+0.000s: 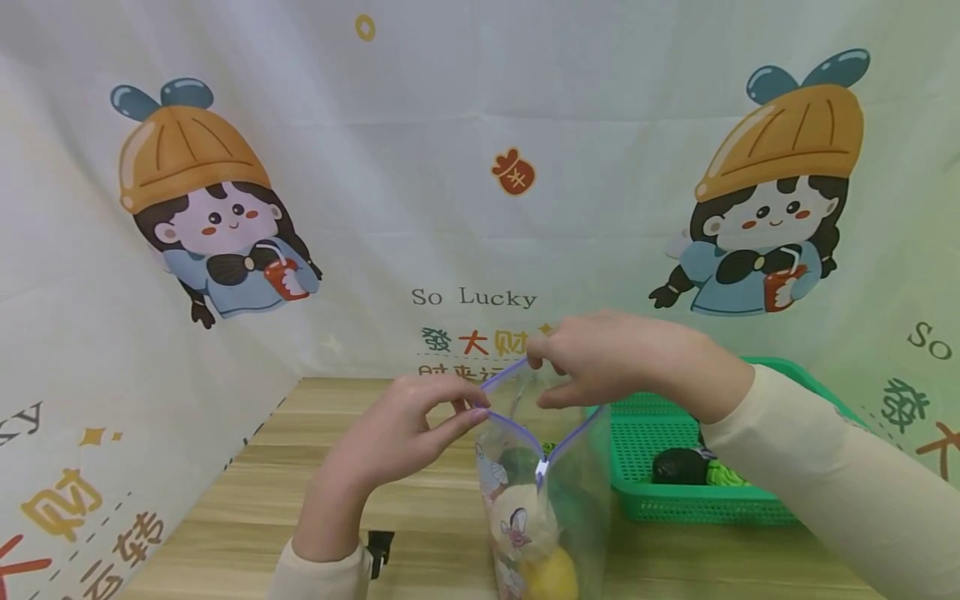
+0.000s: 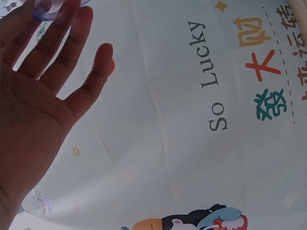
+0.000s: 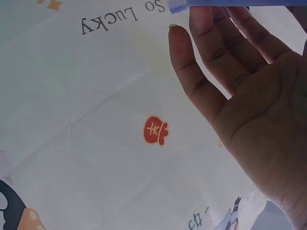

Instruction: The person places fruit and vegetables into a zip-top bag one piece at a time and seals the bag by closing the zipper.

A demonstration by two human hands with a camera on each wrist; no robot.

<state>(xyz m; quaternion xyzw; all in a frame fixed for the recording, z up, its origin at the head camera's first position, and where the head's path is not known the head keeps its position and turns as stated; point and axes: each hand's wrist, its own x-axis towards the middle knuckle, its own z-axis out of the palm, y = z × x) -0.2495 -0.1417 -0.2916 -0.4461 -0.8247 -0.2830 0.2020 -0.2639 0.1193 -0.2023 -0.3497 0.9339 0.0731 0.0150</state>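
A clear zip bag (image 1: pixel 592 500) stands upright on the table in the head view, its mouth spread, with a purple zip strip and a white slider (image 1: pixel 542 472) at the near side. Through its printed front show a pale round item and a yellow one (image 1: pixel 551 575). My left hand (image 1: pixel 408 433) pinches the rim's left corner between thumb and forefinger; in the left wrist view the other fingers (image 2: pixel 76 38) are spread. My right hand (image 1: pixel 600 354) has its fingers bent over the far rim. The purple strip (image 3: pixel 216 3) crosses its fingertips in the right wrist view.
A green plastic basket (image 1: pixel 705 507) stands behind the bag to the right, partly hidden by my right forearm. It holds a dark rounded item (image 1: pixel 678 467) and a bright green one (image 1: pixel 726 475). A printed cloth (image 1: pixel 480 225) hangs behind the wooden table (image 1: pixel 247 517).
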